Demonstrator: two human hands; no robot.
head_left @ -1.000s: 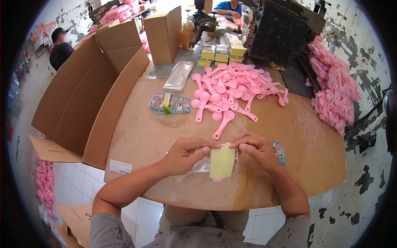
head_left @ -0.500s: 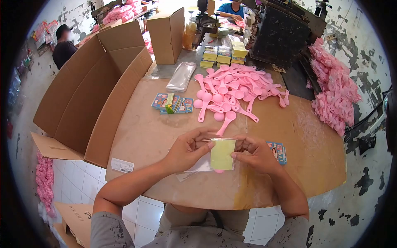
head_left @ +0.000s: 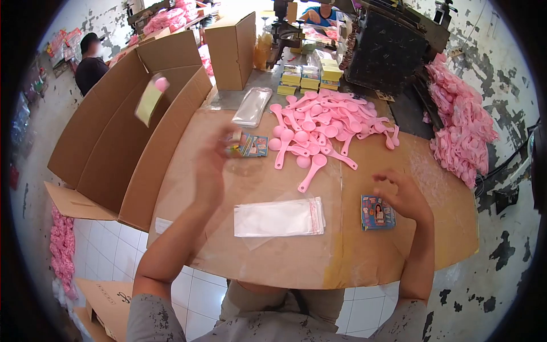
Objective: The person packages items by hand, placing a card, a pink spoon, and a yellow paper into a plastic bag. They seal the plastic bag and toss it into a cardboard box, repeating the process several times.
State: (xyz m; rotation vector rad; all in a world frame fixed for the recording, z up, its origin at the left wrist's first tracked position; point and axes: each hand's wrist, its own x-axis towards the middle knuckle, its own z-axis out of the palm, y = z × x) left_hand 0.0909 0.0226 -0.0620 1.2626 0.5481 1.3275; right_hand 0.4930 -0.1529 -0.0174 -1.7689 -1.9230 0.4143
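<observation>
My left hand [head_left: 215,162], smeared by motion, is raised over the left of the table beside a bundle of blue cards [head_left: 250,146]. A packet with a yellow card and a pink spoon [head_left: 148,104] is in the air at the mouth of the large cardboard box [head_left: 137,188], apart from my hand. My right hand [head_left: 401,196] is open, fingers curved and apart, just above a small stack of blue cards [head_left: 376,214]. Between my hands lies a stack of clear plastic bags [head_left: 276,218]. Behind it is a heap of pink measuring spoons [head_left: 319,122].
More clear bags [head_left: 252,107] lie at the back left. Yellow-edged card stacks [head_left: 309,77] stand behind the spoons. A black metal machine [head_left: 384,48] is at the back right, with bagged pink items [head_left: 461,122] hanging beside it. Two people are at the far side.
The packet with the yellow card has left my hands and is now in the air by the box. My left hand swung up and left; my right hand moved right to the blue cards.
</observation>
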